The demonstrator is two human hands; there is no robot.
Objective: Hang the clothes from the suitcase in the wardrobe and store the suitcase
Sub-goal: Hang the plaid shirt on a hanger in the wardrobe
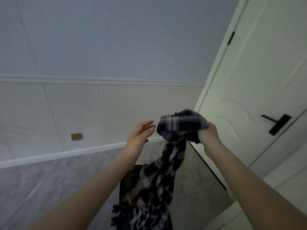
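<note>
The right hand [208, 135] grips a bunched dark plaid garment [174, 146] at chest height, its fingers curled tight round the top of the cloth, so that a wad of fabric bulges above the fist and the rest hangs straight down in a long twisted fall toward the floor. The left hand [138, 138] is raised just beside that wad, apart from it, with fingers straight and loosely spread, holding nothing; it looks poised to take a second hold on the cloth, though that is only a reading of its pose. Behind the hanging fabric a dark shape [131, 183] sits low on the floor; it may be the open suitcase with more clothes in it, but the blur and the cloth in front make that hard to confirm. To the right stands a white door [249, 72] with a black lever handle [279, 124], and whether this belongs to the wardrobe or to the room cannot be told from here. A panelled wall [83, 47] fills the rest of the view. As for progress, one garment is plainly out and in hand, but it is not on a hanger, no hanger or rail is in sight, and no hung clothes show anywhere. So the task appears to be at an early or middle stage: this piece has yet to be shaken out and hung, any remaining clothes still need the same, and the suitcase is yet to be stored.
</note>
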